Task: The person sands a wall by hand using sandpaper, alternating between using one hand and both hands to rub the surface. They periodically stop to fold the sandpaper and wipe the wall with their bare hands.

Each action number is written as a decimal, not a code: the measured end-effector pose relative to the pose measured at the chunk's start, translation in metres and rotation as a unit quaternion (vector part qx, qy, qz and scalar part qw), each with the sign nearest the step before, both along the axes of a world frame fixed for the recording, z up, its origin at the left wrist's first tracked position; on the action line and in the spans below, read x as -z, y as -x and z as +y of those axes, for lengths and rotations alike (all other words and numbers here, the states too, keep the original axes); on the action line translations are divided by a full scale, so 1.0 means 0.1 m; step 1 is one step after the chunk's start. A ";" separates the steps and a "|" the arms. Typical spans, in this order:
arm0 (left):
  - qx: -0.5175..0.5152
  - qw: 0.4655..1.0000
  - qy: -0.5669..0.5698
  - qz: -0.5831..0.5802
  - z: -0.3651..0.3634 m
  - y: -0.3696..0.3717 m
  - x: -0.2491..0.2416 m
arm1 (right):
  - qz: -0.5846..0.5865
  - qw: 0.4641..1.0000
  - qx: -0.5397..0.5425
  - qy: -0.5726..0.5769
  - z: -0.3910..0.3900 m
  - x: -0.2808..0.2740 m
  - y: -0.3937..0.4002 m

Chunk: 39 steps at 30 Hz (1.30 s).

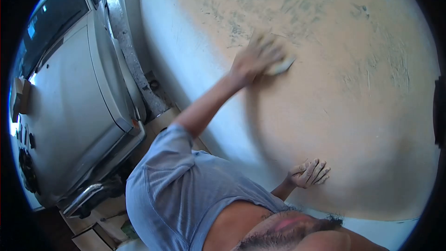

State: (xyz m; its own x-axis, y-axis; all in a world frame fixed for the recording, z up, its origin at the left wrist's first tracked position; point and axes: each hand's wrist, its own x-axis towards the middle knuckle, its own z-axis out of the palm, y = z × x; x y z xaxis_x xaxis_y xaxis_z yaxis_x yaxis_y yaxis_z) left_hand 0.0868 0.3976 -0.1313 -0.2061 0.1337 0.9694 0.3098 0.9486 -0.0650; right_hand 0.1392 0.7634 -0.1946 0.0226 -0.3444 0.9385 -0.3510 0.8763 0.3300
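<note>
My left hand [260, 58], smeared by motion, is closed on a pale pad [280, 67] with a dark edge and presses it against a large curved panel [316, 107]. The panel is coated in a beige, filler-like layer, with dark scuffs and scratches above and to the right of the pad. My left arm reaches across from a grey-blue sleeve. Lower down, my right hand [309, 173] is close against the panel's lower part. Its dusty fingers are loosely bent, slightly apart at the tips, and nothing shows in them.
A silver-grey car [69, 79] stands on the left, its hood and windshield turned sideways in this view. Boxes [19, 96] lie on the hood. A strip of rough ground [127, 42] runs between car and panel. More boxes or boards [93, 239] sit at the lower left.
</note>
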 end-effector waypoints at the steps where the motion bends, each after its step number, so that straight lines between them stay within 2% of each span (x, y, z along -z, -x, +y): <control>1: 0.086 0.978 -0.114 0.152 -0.04 0.07 -0.50 | 0.001 1.000 0.008 0.004 0.00 0.01 0.01; 3: 0.155 0.964 -0.090 0.197 -0.19 0.13 -1.28 | 0.003 1.000 0.016 0.004 0.01 0.00 0.01; 4: 0.195 0.953 -0.061 0.225 -0.24 0.16 -1.47 | 0.002 1.000 0.019 0.003 0.00 0.00 0.01; 5: 0.195 0.953 -0.063 0.225 -0.24 0.15 -1.37 | -0.001 1.000 0.024 0.003 0.00 0.00 0.00; 7: 0.145 0.974 -0.072 0.159 -0.24 0.11 -0.79 | -0.007 1.000 0.029 0.005 0.03 0.01 -0.01; 8: 0.142 0.979 -0.067 0.133 -0.28 0.21 -0.21 | -0.009 0.999 0.032 0.008 0.01 0.02 -0.01; 9: -0.002 1.000 -0.021 -0.021 -0.20 0.12 0.38 | -0.009 0.999 0.032 0.017 0.00 0.03 -0.01; 10: -0.072 0.982 -0.006 -0.172 -0.07 0.03 0.98 | -0.007 1.000 0.024 0.011 0.01 0.02 -0.02; 11: 0.110 0.974 -0.198 0.027 0.11 0.07 1.55 | -0.002 1.000 0.014 0.003 0.00 0.01 0.00; 12: 0.121 0.970 -0.202 0.064 0.07 0.06 1.49 | 0.004 1.000 0.010 0.009 -0.03 0.00 0.02; 13: 0.048 0.989 -0.140 0.006 -0.09 0.05 1.13 | 0.002 1.000 0.011 0.006 -0.05 0.00 0.01; 15: 0.085 0.977 -0.163 0.110 -0.38 0.30 0.17 | -0.004 1.000 0.018 -0.014 0.01 -0.02 -0.02; 16: 0.086 0.980 -0.122 0.130 -0.52 0.23 -0.44 | -0.006 1.000 0.028 -0.009 0.00 0.00 -0.01; 17: 0.115 0.972 -0.139 0.151 -0.62 0.26 -0.90 | -0.010 0.999 0.037 -0.003 0.00 0.01 -0.02; 19: 0.185 0.964 -0.088 0.170 -0.75 0.12 -1.59 | 0.002 0.999 0.038 -0.010 0.00 -0.01 -0.01; 20: 0.181 0.965 -0.087 0.169 -0.79 0.14 -1.50 | 0.012 0.999 0.041 -0.010 -0.02 0.00 0.00; 22: 0.100 0.975 -0.096 0.171 -0.77 0.26 -0.89 | 0.010 0.999 0.041 -0.008 -0.04 -0.01 0.00; 23: 0.120 0.972 -0.121 0.161 -0.74 0.28 -0.38 | 0.014 0.999 0.043 -0.006 -0.05 -0.02 0.00; 24: 0.073 0.985 -0.128 0.085 -0.73 0.38 0.35 | 0.010 0.999 0.043 0.000 -0.04 -0.01 -0.01; 26: 0.049 0.974 -0.222 0.020 -0.39 0.28 1.59 | 0.011 0.999 0.046 -0.011 -0.03 -0.01 0.00; 27: 0.105 0.949 -0.285 0.080 -0.27 0.04 1.29 | 0.002 0.998 0.056 -0.012 -0.02 0.00 -0.01; 29: 0.034 0.979 -0.190 0.059 -0.73 0.32 0.92 | -0.002 0.998 0.061 -0.014 -0.05 0.01 -0.03; 30: 0.098 0.964 -0.215 0.121 -0.92 0.33 0.34 | -0.005 0.998 0.068 -0.017 -0.02 0.00 -0.03; 31: 0.070 0.970 -0.202 0.119 -1.17 0.40 -0.14 | -0.006 0.997 0.074 -0.018 -0.01 0.01 -0.02; 33: 0.076 0.973 -0.147 0.161 -1.54 0.38 -1.03 | -0.002 0.997 0.075 -0.022 -0.01 -0.01 -0.04; 34: 0.120 0.967 -0.119 0.190 -1.67 0.35 -1.31 | 0.006 0.997 0.079 -0.018 -0.04 0.00 -0.02; 35: 0.117 0.968 -0.117 0.188 -1.69 0.34 -1.21 | 0.004 0.997 0.076 -0.016 -0.06 0.01 -0.01; 37: 0.062 0.972 -0.158 0.162 -1.61 0.38 -0.57 | 0.013 0.997 0.078 -0.016 -0.04 0.02 0.00; 39: 0.037 0.961 -0.252 0.112 -1.49 0.38 0.57 | 0.011 0.997 0.076 -0.015 -0.04 0.01 0.01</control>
